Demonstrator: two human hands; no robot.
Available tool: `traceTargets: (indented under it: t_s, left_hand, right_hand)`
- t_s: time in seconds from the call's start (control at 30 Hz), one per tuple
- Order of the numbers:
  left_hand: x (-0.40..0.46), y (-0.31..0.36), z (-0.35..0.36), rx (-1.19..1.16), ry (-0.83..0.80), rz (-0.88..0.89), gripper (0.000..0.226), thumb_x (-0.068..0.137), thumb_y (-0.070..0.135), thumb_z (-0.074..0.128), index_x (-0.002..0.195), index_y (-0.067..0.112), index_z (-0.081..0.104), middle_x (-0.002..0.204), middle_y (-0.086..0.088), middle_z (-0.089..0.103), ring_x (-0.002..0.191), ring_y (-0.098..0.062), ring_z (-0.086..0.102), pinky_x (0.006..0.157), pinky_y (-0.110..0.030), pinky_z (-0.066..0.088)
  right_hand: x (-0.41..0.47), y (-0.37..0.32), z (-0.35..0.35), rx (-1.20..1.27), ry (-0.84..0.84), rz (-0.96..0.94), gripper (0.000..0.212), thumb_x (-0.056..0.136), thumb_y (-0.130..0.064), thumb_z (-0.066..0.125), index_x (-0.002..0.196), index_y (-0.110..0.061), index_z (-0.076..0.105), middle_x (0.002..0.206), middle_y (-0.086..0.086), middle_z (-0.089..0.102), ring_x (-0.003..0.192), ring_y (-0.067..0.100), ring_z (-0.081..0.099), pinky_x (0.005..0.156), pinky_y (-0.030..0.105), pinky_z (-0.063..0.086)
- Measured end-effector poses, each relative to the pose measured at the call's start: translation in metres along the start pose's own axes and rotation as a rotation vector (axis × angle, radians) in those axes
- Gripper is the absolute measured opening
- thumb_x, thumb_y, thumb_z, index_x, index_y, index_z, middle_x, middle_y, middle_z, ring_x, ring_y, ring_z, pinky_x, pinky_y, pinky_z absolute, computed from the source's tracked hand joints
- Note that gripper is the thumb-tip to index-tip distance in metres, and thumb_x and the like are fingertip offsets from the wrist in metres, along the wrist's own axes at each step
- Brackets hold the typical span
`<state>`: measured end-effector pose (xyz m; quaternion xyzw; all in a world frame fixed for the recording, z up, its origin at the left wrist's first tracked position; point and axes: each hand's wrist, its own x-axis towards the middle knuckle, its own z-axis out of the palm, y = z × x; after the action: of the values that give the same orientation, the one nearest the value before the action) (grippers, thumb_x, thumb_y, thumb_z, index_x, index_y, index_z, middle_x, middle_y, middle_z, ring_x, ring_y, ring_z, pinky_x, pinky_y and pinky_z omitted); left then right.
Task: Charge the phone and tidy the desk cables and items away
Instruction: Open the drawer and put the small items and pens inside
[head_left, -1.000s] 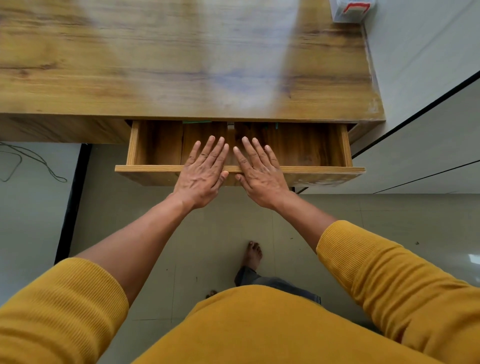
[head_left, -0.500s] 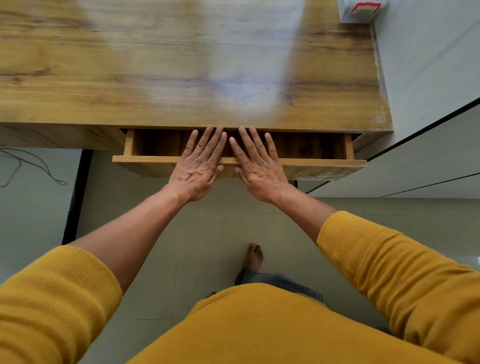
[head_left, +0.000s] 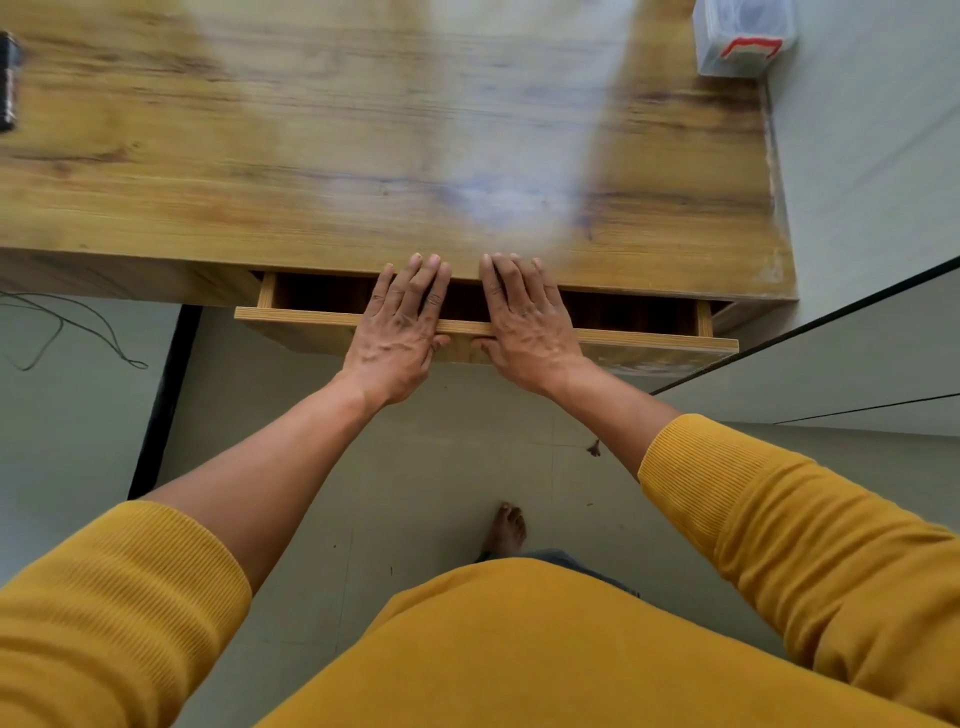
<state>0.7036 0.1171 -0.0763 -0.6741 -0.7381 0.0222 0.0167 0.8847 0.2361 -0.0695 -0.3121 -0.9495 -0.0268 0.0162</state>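
Observation:
A wooden drawer (head_left: 301, 325) under the wooden desk (head_left: 322, 171) stands out only a narrow gap. My left hand (head_left: 397, 332) lies flat on the top edge of the drawer front, fingers spread and reaching to the desk's front edge. My right hand (head_left: 527, 325) lies flat beside it in the same way. Neither hand holds anything. What is inside the drawer is hidden in shadow. A dark object (head_left: 8, 78), partly cut off, lies at the desk's far left edge.
A clear plastic box with a red-and-white label (head_left: 743, 36) stands at the desk's back right corner. A thin dark cable (head_left: 67, 332) lies on the floor at left. A white wall (head_left: 872, 156) borders the desk on the right. My bare foot (head_left: 506, 530) is on the tiled floor.
The drawer has slid inward under both flat hands, from wide open to a narrow gap. My hands have moved forward with it.

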Motion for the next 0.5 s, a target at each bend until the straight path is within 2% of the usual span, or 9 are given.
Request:
traceTargets:
  t_s: [0.07, 0.17, 0.33, 0.5]
  left_hand:
    - [0.004, 0.002, -0.003, -0.016, 0.024, -0.02, 0.088, 0.105, 0.036, 0.055, 0.17, 0.01, 0.001, 0.177, -0.01, 0.006, 0.165, -0.03, 0.004, 0.134, -0.049, 0.004]
    - [0.007, 0.004, -0.007, -0.049, 0.091, -0.054, 0.086, 0.101, 0.029, 0.065, 0.169, 0.008, 0.017, 0.176, -0.012, 0.019, 0.163, -0.032, 0.018, 0.134, -0.047, 0.013]
    - [0.014, 0.008, -0.012, -0.123, 0.165, -0.12, 0.078, 0.094, 0.02, 0.077, 0.162, 0.008, 0.04, 0.167, -0.013, 0.04, 0.155, -0.032, 0.039, 0.13, -0.043, 0.027]
    - [0.022, 0.001, -0.023, -0.22, 0.161, -0.154, 0.067, 0.093, 0.024, 0.08, 0.154, 0.014, 0.053, 0.159, -0.007, 0.052, 0.147, -0.026, 0.052, 0.125, -0.04, 0.038]
  right_hand:
    - [0.003, 0.0, -0.006, 0.043, 0.048, 0.032, 0.111, 0.08, -0.056, 0.081, 0.163, -0.007, 0.027, 0.159, 0.015, 0.031, 0.147, 0.035, 0.03, 0.127, 0.047, 0.027]
    - [0.006, 0.002, -0.011, 0.147, 0.069, 0.058, 0.106, 0.077, -0.046, 0.089, 0.162, -0.01, 0.036, 0.166, 0.016, 0.037, 0.154, 0.033, 0.034, 0.127, 0.044, 0.03]
    - [0.014, 0.002, -0.019, 0.14, 0.08, 0.087, 0.098, 0.069, -0.045, 0.095, 0.151, -0.013, 0.054, 0.157, 0.013, 0.054, 0.145, 0.031, 0.051, 0.117, 0.041, 0.046]
    - [0.017, 0.002, -0.023, 0.157, 0.12, 0.109, 0.09, 0.071, -0.045, 0.095, 0.148, -0.016, 0.059, 0.151, 0.009, 0.06, 0.139, 0.027, 0.058, 0.109, 0.038, 0.051]
